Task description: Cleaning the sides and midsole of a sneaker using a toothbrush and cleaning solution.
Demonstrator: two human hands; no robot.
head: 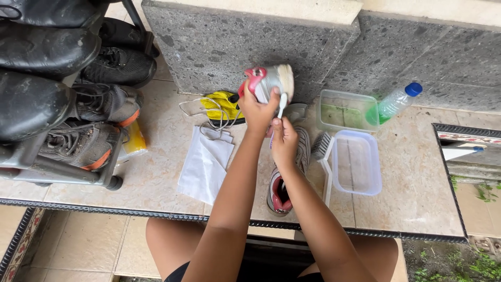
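Grey-and-pink sneaker (269, 81) is raised above the tiled bench (417, 198), gripped at the heel by the left hand (257, 112). Right hand (283, 140) closes on a small brush (282, 107) against the sole. Light, flexible upper; likely slippery when wet, so hold the firm heel.

**What the view hides**

The right hand (284, 140) covers the handle of the small brush (282, 104) and part of the sneaker on the floor (281, 193). The shoe rack (57, 167) runs off the frame's left edge. The held shoe (267, 82) hides the fingers of the left hand (257, 112).
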